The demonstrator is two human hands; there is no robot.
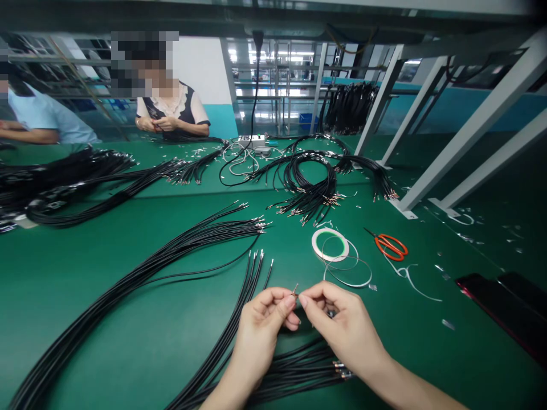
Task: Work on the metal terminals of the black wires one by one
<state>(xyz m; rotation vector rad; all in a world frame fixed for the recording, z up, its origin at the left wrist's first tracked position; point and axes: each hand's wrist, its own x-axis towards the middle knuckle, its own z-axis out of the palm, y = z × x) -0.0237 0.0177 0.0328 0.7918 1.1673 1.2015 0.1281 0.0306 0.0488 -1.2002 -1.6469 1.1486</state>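
My left hand (262, 324) and my right hand (337, 324) meet low in the middle of the view, fingertips pinched together. Between them a small metal-tipped wire end (295, 289) pokes up. Both hands are closed on it. Under my wrists lies a bundle of black wires (294, 370) with metal terminals. A few black wires (252, 273) lie just beyond my left hand, tips pointing away. A long bundle of black wires (171, 256) fans out to the left.
A roll of white tape (329, 244) and loose wire loops lie ahead right, with orange-handled scissors (391, 246) beyond. Coiled black wires (307, 176) sit further back. Two dark phones (504, 307) lie at the right. Two people sit across the green table (128, 341). Metal frame legs (461, 131) slant right.
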